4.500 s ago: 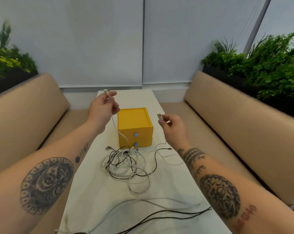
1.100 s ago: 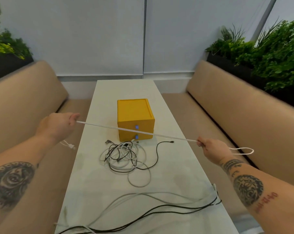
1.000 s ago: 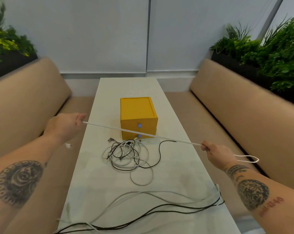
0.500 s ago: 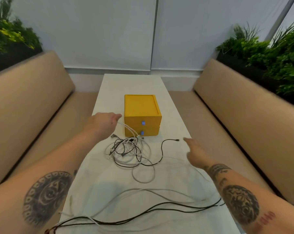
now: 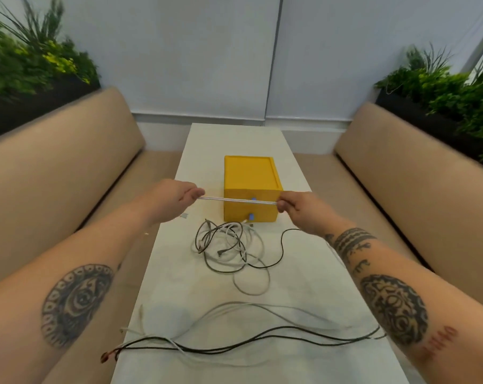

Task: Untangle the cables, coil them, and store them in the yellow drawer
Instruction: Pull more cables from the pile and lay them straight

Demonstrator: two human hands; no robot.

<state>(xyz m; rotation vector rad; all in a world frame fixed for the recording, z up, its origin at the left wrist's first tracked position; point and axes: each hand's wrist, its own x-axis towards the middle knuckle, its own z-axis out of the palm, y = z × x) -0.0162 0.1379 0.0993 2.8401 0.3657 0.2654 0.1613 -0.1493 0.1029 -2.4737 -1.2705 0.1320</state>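
Coiling step, by my read. One thin white cable (image 5: 240,200) is held as a short, taut, doubled run in the air, just in front of the yellow two-drawer plastic box (image 5: 250,176). Left hand (image 5: 173,202) pinches one end of the run, thumb and fingers (image 5: 196,193) closed on it. Right hand (image 5: 301,210) has its fingers (image 5: 282,201) curled round the other end. A short white tail seems to hang under the left hand, too small to be sure. Both drawers look closed, with the small blue knobs (image 5: 251,216) facing the person. The loose knot of black and white cables (image 5: 226,245) lies on the long white desk (image 5: 234,139), just in front of the box and not yet sorted. Several long black and white cables (image 5: 248,336) lie stretched across the near end, well apart from the knot. Nothing stored that I can see, so it's early in the job. Next move, I'd guess: fold or wind the doubled run into a compact bundle and hold it in one hand. The other hand is then free to pull a drawer by its knob. Main risk is the bundle springing open on release.
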